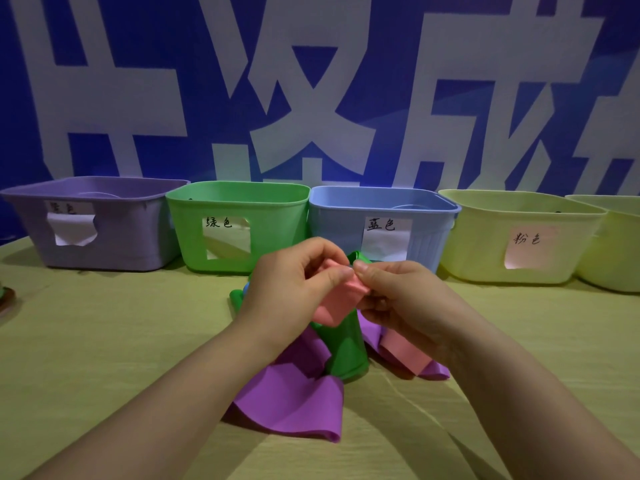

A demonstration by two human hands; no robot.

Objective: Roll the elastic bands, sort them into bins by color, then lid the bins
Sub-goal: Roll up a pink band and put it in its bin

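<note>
A pink elastic band is lifted above the pile, and both hands pinch its upper edge. My left hand grips it from the left, my right hand from the right. Under them on the table lie a green band, a purple band and a second pink piece. A row of open bins stands behind: purple bin, green bin, blue bin and pale yellow bin, each with a paper label.
Another pale yellow bin is cut off at the far right. A dark object sits at the left edge. The yellow-green tablecloth covers the table. A blue wall with large white characters rises behind the bins.
</note>
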